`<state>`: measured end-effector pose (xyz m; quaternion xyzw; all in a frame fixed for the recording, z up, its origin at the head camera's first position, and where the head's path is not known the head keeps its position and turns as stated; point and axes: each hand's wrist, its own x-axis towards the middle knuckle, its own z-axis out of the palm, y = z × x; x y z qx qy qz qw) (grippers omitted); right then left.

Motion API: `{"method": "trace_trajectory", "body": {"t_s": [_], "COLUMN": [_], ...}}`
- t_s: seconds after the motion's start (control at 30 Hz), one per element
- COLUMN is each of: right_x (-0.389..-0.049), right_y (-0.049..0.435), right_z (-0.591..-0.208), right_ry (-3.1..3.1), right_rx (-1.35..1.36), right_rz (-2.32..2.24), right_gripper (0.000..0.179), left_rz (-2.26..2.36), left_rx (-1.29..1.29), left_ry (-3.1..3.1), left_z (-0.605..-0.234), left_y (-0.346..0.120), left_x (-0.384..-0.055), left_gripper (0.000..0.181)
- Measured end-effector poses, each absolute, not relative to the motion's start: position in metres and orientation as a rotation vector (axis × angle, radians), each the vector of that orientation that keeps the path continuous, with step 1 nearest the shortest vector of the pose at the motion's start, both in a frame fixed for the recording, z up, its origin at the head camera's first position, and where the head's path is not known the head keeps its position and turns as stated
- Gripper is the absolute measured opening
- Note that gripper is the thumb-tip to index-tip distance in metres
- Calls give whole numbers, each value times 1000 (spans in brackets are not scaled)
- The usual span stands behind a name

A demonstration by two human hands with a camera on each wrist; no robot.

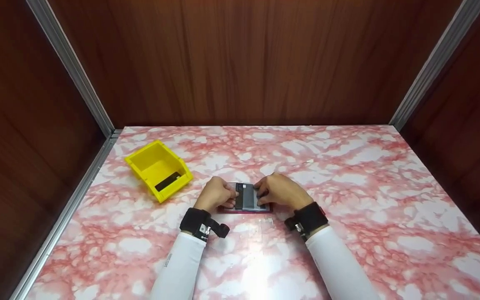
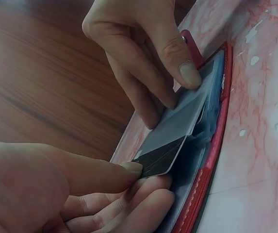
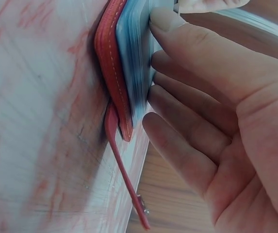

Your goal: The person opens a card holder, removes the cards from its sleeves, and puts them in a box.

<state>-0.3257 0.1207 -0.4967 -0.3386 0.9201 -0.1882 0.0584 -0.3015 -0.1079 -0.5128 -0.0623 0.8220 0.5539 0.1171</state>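
A red card holder (image 1: 246,211) with stitched edges and a stack of clear sleeves lies open on the table. My left hand (image 1: 215,193) pinches the end of a dark card (image 2: 162,158) between thumb and fingers. The card's other part lies within a clear sleeve (image 2: 180,114), showing through the plastic. Across from it, my right hand (image 1: 283,191) holds that sleeve, thumb (image 2: 189,75) on the near edge and fingertips at the far edge. A narrow red strap (image 3: 124,170) with a metal snap sticks out from the holder on the right-hand side.
A yellow bin (image 1: 148,156) stands at the left back of the table, with a flat black piece (image 1: 168,181) inside. Red-and-white marbled tabletop (image 1: 369,233) surrounds the hands. Dark wood panels (image 1: 240,62) and metal posts enclose the back and sides.
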Motion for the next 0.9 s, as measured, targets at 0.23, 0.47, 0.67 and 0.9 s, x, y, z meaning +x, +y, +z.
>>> {"method": "trace_trajectory", "body": {"t_s": [0.23, 0.47, 0.67, 0.9], "right_x": [-326, -327, -327, -328], "right_y": [119, 118, 119, 119], "right_z": [-496, -495, -496, -498], "right_ry": [2781, 2778, 2776, 2769], "right_rx": [-1114, -1168, -1167, -1174], "right_rz": [-598, -577, -584, -604], "right_gripper": [15, 18, 18, 21], "left_rz": [1650, 1672, 1674, 1658], "left_rx": [-189, -175, -175, -158], "left_ry": [2382, 2363, 2360, 2360], "left_z": [-514, -514, -513, -513], "left_y": [-108, -107, -108, -109], "left_x": [-302, -302, -301, -301], "left_gripper": [5, 12, 13, 10]}}
